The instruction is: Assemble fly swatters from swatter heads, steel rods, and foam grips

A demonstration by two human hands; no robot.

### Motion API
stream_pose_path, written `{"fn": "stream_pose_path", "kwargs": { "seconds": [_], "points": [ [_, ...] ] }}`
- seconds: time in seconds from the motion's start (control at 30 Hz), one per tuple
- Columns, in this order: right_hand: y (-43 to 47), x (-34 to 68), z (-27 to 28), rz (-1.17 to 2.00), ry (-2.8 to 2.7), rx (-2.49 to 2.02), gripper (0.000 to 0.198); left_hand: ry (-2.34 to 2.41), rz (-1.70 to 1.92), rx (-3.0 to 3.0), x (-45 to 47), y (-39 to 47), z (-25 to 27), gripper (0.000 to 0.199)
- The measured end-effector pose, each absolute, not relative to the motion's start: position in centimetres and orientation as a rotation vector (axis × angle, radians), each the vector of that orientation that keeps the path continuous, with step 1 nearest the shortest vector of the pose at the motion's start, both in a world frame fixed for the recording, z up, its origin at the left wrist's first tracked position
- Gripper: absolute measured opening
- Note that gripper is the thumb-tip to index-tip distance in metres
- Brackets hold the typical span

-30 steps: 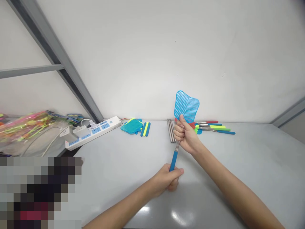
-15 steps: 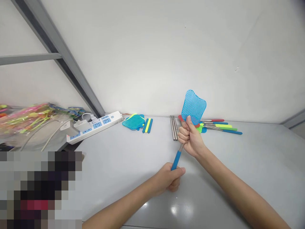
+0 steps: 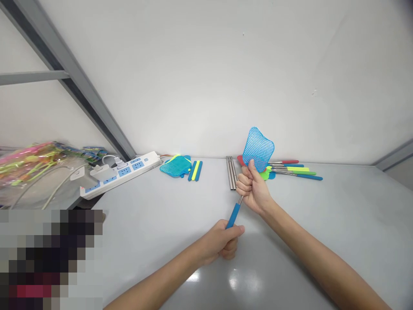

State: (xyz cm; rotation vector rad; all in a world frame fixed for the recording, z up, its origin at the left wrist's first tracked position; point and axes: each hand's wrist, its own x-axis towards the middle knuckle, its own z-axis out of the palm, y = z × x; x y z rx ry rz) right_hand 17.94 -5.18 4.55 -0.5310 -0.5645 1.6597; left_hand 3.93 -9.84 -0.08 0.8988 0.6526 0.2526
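Observation:
A blue fly swatter (image 3: pixel 258 148) is held in both hands above the table, its mesh head up and tilted to the right. My left hand (image 3: pixel 222 243) is wrapped round its blue handle grip. Higher up, my right hand (image 3: pixel 253 187) is closed where the metal rod meets the head, thumb lying against the mesh. The fingers hide most of the rod; a short metal piece shows between the hands. Behind my right hand lie several fly swatters with red, blue, yellow and green handles (image 3: pixel 306 173), their heads partly covered.
Metal rods (image 3: pixel 231 174) lie left of my right hand. Farther left are blue and yellow grips (image 3: pixel 195 171) and a stack of swatter heads (image 3: pixel 176 166). A white power strip (image 3: pixel 121 174) with plugs and plastic-bagged colourful items (image 3: pixel 35 161) occupy the left. A wall rises behind the table (image 3: pixel 145 224).
The whole view has shifted slightly, so things appear a little farther left. Both hands keep their hold on the fly swatter, with little change in its pose.

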Motion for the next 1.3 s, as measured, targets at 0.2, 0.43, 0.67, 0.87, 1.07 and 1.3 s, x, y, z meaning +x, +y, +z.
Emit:
{"fn": "stream_pose_path", "kwargs": {
  "seconds": [0.2,0.43,0.67,0.87,1.07,1.3],
  "points": [
    [-5.4,18.4,5.4,1.690,-0.572,-0.496,0.044,0.620,0.253,0.932,3.7,-9.4,0.1,0.049],
    [-5.6,18.9,6.4,1.700,-0.631,-0.508,0.043,0.579,0.403,0.872,4.0,-9.4,0.4,0.035],
    [-5.8,19.6,7.9,1.713,-0.782,-0.587,0.047,0.425,0.410,0.882,4.1,-9.8,0.3,0.034],
    [-4.9,19.5,7.2,1.517,-0.602,-0.739,0.039,0.419,0.347,0.909,4.1,-10.1,0.3,0.028],
    [-5.1,18.3,5.9,1.592,-0.522,-0.583,0.023,0.586,0.286,0.874,3.6,-10.3,0.9,0.033],
    [-5.4,17.4,4.6,1.633,-0.463,-0.634,0.029,0.745,0.327,0.979,3.3,-10.7,0.9,0.040]
  ]
}}
